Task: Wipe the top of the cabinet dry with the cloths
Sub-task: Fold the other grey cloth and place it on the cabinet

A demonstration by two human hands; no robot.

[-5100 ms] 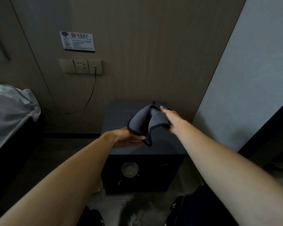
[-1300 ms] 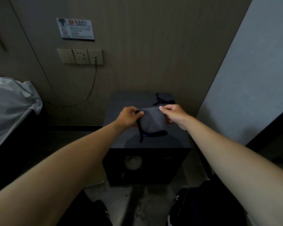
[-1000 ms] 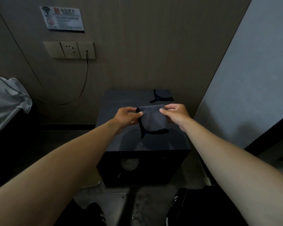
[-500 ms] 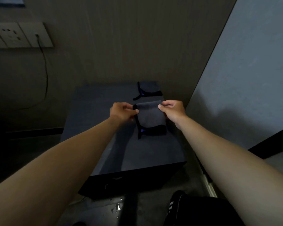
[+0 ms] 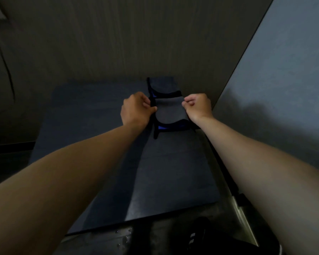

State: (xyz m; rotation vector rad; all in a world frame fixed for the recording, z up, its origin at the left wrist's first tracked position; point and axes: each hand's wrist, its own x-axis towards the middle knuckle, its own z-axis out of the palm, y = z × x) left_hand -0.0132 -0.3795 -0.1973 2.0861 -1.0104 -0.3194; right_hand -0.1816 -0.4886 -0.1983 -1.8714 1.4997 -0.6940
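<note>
1. The cabinet top [image 5: 103, 144] is the largest thing before you: a dark, flat surface with its rear edge against the wood-grain wall [image 5: 118, 43] and its right edge beside the pale grey wall [image 5: 284, 70]. Whether any wet remains on it you cannot tell in this dim light, though a few droplets show on the floor [image 5: 123, 236] below its near edge.

2. The folded grey cloth [image 5: 170, 112] sits toward the rear right corner of the cabinet top, between your two hands. Its long axis runs left to right, from one hand to the other. It looks soft and matt, with dark trim and a strip of blue along its near edge.

3. A second cloth [image 5: 162, 87] lies just behind it, nearer the rear edge, dark with the same trim. The two appear to touch or overlap, but you cannot tell which.

4. Your left hand [image 5: 136, 110] has its fingers curled, pinching the cloth's left end.

5. Your right hand [image 5: 198, 105] is likewise curled, pinching the right end between thumb and fingers.

6. Both hands are equally near. Most of the bare top lies to the left and toward you, so the coming stroke likely runs that way, with the cloth pressed flat.
</note>
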